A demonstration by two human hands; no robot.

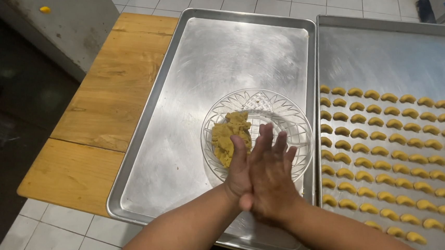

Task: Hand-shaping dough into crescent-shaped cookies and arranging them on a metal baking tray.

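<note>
My left hand (237, 169) and my right hand (273, 182) are pressed flat together, palm to palm, fingers pointing away from me. They hover over the near edge of a clear cut-glass bowl (286, 106). A lump of yellow-brown dough (226, 135) lies in the left side of the bowl, just beyond my left fingertips. Whatever may be between my palms is hidden. The bowl stands on a bare metal baking tray (227, 52).
A second metal tray (394, 53) lies on the right, carrying several rows of small yellow crescent-shaped dough pieces (387, 152). Both trays rest on a wooden table (116, 81). A grey surface with a few yellow bits (43, 9) stands at the far left above a white tiled floor.
</note>
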